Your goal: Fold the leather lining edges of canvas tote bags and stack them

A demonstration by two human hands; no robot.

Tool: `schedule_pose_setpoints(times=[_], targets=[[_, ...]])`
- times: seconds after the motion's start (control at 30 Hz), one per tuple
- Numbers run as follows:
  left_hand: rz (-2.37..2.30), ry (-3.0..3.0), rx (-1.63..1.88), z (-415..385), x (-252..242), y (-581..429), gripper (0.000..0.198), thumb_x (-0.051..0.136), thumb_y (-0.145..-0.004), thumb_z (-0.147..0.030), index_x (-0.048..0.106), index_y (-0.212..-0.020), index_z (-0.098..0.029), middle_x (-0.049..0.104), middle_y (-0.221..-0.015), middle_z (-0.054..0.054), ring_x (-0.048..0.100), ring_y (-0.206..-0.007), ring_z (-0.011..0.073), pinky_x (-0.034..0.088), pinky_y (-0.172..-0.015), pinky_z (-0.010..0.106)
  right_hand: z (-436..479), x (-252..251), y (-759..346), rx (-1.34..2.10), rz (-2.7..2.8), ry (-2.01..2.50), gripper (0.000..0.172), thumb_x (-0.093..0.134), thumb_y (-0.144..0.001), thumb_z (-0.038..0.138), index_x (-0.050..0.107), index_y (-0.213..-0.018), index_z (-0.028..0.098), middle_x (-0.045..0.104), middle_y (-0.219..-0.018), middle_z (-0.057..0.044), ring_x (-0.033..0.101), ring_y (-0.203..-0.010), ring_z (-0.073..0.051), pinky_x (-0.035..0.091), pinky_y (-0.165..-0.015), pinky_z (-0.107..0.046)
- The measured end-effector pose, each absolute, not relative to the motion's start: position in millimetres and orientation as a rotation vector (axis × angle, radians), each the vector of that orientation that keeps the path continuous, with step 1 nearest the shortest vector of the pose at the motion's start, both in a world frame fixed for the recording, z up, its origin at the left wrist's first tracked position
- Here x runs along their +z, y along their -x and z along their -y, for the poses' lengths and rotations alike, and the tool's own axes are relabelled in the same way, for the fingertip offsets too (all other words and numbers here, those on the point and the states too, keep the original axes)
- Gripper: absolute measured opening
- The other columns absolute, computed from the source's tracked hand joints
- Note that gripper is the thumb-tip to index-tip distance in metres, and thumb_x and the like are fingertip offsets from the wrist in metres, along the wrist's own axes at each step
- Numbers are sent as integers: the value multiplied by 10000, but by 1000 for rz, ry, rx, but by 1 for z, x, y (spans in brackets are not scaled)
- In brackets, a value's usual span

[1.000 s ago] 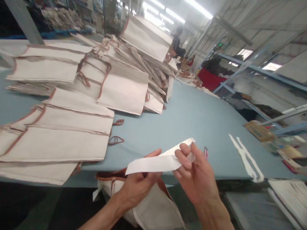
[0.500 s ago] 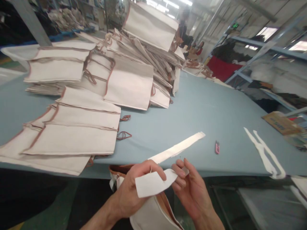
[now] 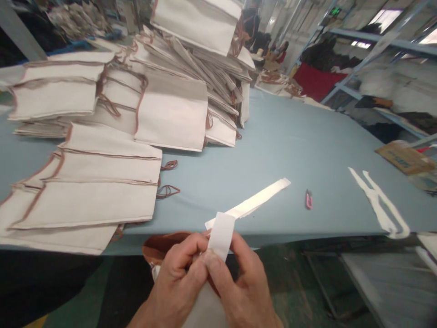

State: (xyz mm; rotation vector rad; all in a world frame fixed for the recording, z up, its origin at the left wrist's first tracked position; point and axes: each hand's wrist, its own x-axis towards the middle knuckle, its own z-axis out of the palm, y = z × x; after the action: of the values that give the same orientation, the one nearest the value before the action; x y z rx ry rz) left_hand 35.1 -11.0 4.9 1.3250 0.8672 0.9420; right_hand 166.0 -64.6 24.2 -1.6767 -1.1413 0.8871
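Both hands meet at the table's front edge. My left hand (image 3: 182, 278) is closed, thumb and fingers pinching the lower end of a white strip (image 3: 221, 234). Against it, my right hand (image 3: 241, 282) pinches the same end, thumbs side by side. The strip's free end points up and away. Below and behind the hands hangs a cream bag (image 3: 205, 310) with a brown-lined opening (image 3: 164, 246); the hands hide much of it. Just beyond them, more white strips (image 3: 259, 199) lie on the table.
Cream bags with brown edging (image 3: 102, 200) lie overlapped on the blue-green table (image 3: 273, 136) at left, with a taller pile (image 3: 174, 109) behind. Pink snips (image 3: 309, 199) and a white forked piece (image 3: 378, 205) lie right. A cardboard box (image 3: 404, 157) and shelving stand farther right.
My right hand has moved left and closed on the strip beside my left hand. The strip has turned from lying sideways to pointing upward. The view has shifted slightly.
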Motion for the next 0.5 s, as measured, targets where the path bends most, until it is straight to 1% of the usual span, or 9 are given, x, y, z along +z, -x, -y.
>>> schedule_pose_setpoints(times=[0.03,0.07,0.17,0.23,0.3,0.43,0.5], targets=[[-898,-1338,956,13,3,-34,317,591,-969,-339,638,-693,-189,614,-654,-20,548,-593,132,448,-572,199,61,21,-160,921,1134,1651,242,689,-926,427,786,-1086,273,800,-1031,-38,731,-946,-248,556,-865,-314],[-937,-1357,962,15,1,-31,311,592,-974,-335,666,-709,-189,635,-664,-17,567,-599,136,459,-580,201,56,18,-156,952,1121,1613,246,645,-962,444,785,-1020,250,793,-948,-33,725,-874,-226,555,-820,-295],[-1079,-1423,947,24,-8,-22,315,605,-991,-354,718,-742,-199,637,-653,-19,580,-593,143,471,-583,209,47,11,-151,1061,1032,1480,388,579,-1012,516,748,-850,207,736,-787,-27,667,-738,-184,542,-702,-256],[-1149,-1459,930,31,-13,-17,320,603,-1001,-365,737,-756,-208,641,-648,-17,587,-588,148,476,-583,215,44,11,-149,1163,935,1422,441,595,-999,564,731,-808,190,702,-751,-30,625,-710,-175,530,-660,-249],[-1185,-1487,920,37,-16,-15,324,600,-1007,-368,749,-762,-216,643,-635,-17,591,-568,148,478,-579,221,44,12,-147,1263,826,1398,459,641,-961,605,727,-809,180,682,-749,-28,591,-693,-167,515,-631,-245],[-1247,-1516,931,47,-18,-17,358,609,-1011,-403,742,-730,-224,605,-604,-22,560,-532,138,483,-591,229,46,11,-141,1384,685,1360,481,688,-915,644,681,-776,183,620,-725,-4,527,-666,-146,473,-616,-235],[-1275,-1496,944,53,-19,-17,333,605,-1013,-402,754,-766,-236,638,-634,-20,584,-551,143,490,-609,233,46,7,-141,1405,700,1341,483,678,-920,647,665,-775,187,608,-717,3,508,-657,-142,459,-614,-233]])
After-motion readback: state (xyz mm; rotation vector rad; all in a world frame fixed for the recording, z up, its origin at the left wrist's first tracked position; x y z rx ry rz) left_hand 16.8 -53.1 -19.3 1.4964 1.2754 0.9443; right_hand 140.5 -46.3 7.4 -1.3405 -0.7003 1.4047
